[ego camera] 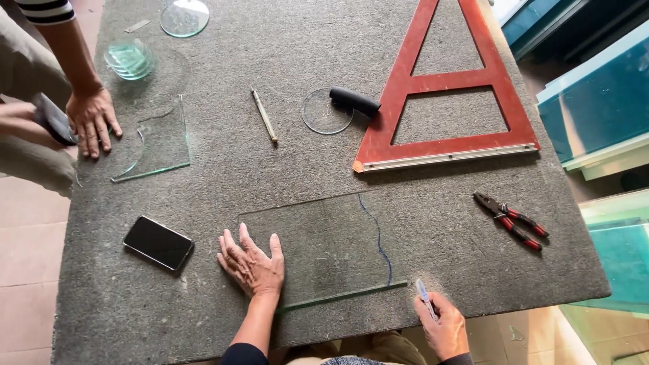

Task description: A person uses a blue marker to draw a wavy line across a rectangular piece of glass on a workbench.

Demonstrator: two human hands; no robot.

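**Flat hand on a marked glass pane, marker in the other**

The person's left hand (252, 265) lies flat and open, fingers spread, on the left end of a clear rectangular glass pane (324, 247) that rests on a grey felt-covered table (304, 61). The hand grips nothing; its palm presses on the glass near the pane's left edge. A wavy blue line (377, 236) runs down the pane near its right side, from the far edge towards the near edge.

The right hand (443, 329) sits at the near edge of the table, just right of the pane's near right corner, closed around a marker pen (425, 297) whose tip points up and away from the person. The pen tip is close to the pane's corner, but whether it touches the glass cannot be told.

Left of the flat hand lies a black phone (158, 242), face up. Right of the pane, well apart, lie red-handled pliers (511, 221). Farther back stands a red triangular frame (446, 88) lying flat, with a black handle (354, 101) beside a small glass disc (326, 111) and a thin glass cutter (263, 115).

At the far left, another person's hand (93, 122) rests on a cut glass piece (157, 145) with a curved edge. Beyond it sit a stack of glass discs (128, 59) and a larger glass disc (184, 16).
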